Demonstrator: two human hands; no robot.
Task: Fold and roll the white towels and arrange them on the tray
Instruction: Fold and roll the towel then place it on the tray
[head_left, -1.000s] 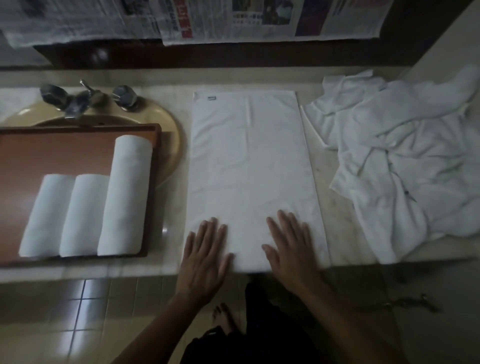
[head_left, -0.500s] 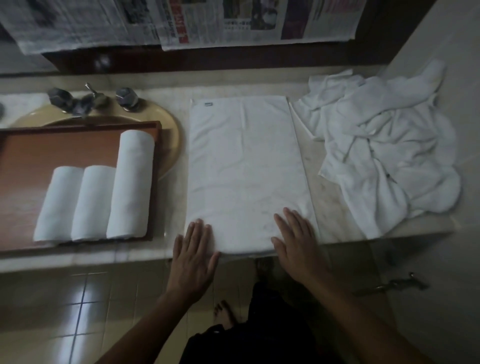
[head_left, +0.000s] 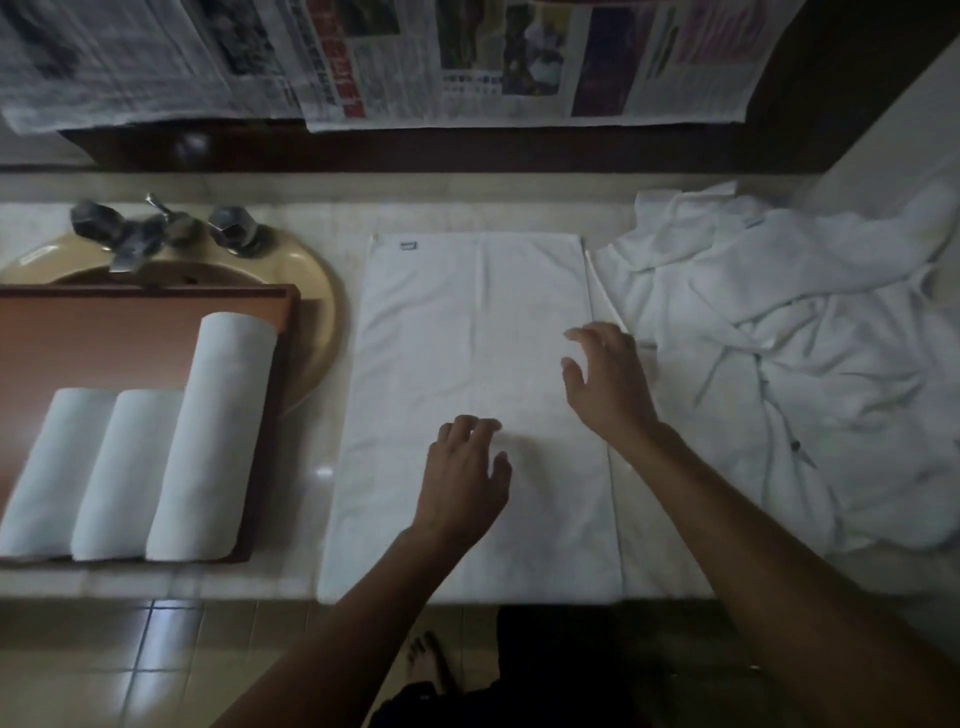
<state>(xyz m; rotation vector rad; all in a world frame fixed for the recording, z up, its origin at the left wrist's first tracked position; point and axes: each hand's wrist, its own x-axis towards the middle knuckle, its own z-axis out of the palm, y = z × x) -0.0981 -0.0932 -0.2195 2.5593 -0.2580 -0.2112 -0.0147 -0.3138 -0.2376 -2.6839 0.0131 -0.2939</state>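
Note:
A folded white towel (head_left: 441, 364) lies flat and lengthwise on the marble counter, a small label at its far left corner. My left hand (head_left: 462, 478) hovers or rests over the towel's middle, fingers loosely bent and holding nothing. Further away, near the towel's right edge, my right hand (head_left: 608, 379) has its fingers spread and holds nothing. On the left, a brown wooden tray (head_left: 104, 338) carries three rolled white towels (head_left: 208, 436) lying side by side; the rightmost roll is the longest.
A heap of crumpled white towels (head_left: 810, 364) covers the counter's right side. A beige sink (head_left: 311, 291) with a metal tap (head_left: 150, 228) lies behind the tray. Newspapers (head_left: 363, 57) hang on the wall behind. Below the counter's front edge are floor tiles and a bare foot.
Both hands have left the towel's near edge and moved away from me: the left to the towel's middle, the right further up near its right edge. The towel lies as before.

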